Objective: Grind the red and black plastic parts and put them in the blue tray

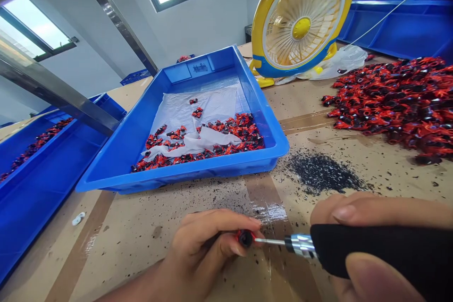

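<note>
In the lower centre of the frame, the left hand (201, 240) pinches a small red-and-black piece with a round, dark opening (245, 238) between thumb and fingers. In the lower right, the right hand (375, 207) is wrapped around a black-handled tool with a bright metal collar (368, 247). The two hands are apart, bridged by the tool's slim metal shaft (271, 241).

Alignment: the piece lies directly left of the right hand, in line with the shaft. The shaft runs nearly level across the frame, and its tip meets the right side of the piece; the exact contact point is too small to confirm. The opening faces the camera, so the axis of the piece appears to lie crosswise to the shaft; the fingers hide its full length. The left hand is the nearer, being in contact.

Beyond the hands, a patch of fine black shavings (323, 172) lies on the brown, tape-seamed worktop (141, 231). At centre, a blue rectangular plastic tray (198, 172) contains similar pieces (246, 132) on white sheeting (208, 101). A large heap of red-and-black pieces (399, 104) occupies the right edge. A yellow-and-blue fan (301, 28) stands at upper right.
</note>
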The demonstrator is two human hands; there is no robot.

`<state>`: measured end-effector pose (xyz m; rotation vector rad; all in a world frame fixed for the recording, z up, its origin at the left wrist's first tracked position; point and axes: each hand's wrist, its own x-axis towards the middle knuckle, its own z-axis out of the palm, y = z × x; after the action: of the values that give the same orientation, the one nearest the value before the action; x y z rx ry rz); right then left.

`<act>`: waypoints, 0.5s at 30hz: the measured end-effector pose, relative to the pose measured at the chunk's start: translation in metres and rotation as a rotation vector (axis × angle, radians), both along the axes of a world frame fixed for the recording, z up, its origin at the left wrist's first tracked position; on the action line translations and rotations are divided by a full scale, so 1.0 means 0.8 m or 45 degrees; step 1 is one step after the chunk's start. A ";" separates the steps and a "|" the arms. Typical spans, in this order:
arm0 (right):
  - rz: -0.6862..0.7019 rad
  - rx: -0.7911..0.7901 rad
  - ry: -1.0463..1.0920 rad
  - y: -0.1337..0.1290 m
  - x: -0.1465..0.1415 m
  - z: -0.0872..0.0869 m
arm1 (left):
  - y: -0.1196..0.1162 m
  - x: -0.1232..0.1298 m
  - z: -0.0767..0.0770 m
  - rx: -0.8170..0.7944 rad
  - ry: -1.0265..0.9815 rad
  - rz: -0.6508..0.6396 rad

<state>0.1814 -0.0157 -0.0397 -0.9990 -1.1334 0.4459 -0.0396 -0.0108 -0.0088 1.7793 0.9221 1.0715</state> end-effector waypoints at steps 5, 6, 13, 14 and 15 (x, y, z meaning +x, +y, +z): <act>0.010 -0.045 -0.026 0.006 0.000 0.010 | -0.004 -0.002 -0.003 -0.040 -0.016 -0.019; 0.016 -0.061 -0.010 0.006 -0.001 0.012 | -0.005 -0.003 -0.005 -0.062 -0.024 -0.029; 0.051 -0.071 0.036 0.001 -0.008 0.012 | -0.011 -0.008 -0.017 -0.249 -0.165 -0.110; 0.048 -0.063 0.038 0.001 -0.006 0.010 | -0.011 -0.008 -0.017 -0.249 -0.166 -0.109; 0.046 -0.058 0.040 0.001 -0.004 0.008 | -0.011 -0.008 -0.018 -0.247 -0.168 -0.110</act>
<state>0.1779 -0.0151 -0.0331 -1.0092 -1.1182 0.5167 -0.0463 -0.0197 -0.0232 1.5565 0.8315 0.9970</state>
